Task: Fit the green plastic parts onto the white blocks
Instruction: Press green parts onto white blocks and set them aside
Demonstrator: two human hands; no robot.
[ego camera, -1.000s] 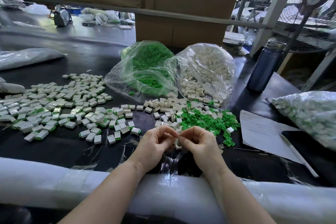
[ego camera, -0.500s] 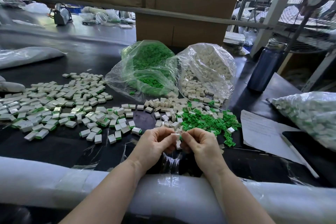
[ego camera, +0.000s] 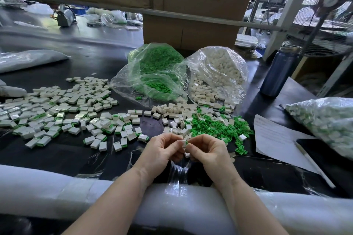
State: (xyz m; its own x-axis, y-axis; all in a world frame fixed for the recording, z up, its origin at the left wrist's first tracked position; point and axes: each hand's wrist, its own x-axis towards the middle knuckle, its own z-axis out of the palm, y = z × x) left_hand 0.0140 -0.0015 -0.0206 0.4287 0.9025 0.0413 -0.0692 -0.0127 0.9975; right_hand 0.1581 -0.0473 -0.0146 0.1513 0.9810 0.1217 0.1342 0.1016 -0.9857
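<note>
- Pinching one small white rectangular plastic block [ego camera: 183, 142], the left hand [ego camera: 162, 150] and right hand [ego camera: 207, 149] meet just above the black bench [ego camera: 63, 156].
- A green plastic part [ego camera: 186, 142] peeks at its edge.
- Light, rigid, likely slippery: best gripped by the flat sides.

A black table [ego camera: 91, 158] carries scattered blocks [ego camera: 57, 112] at centre left, loose green parts [ego camera: 215, 126] mid-frame, two bags [ego camera: 217, 74] behind them, paper [ego camera: 275, 139] and a bottle [ego camera: 277, 74] at right.
</note>
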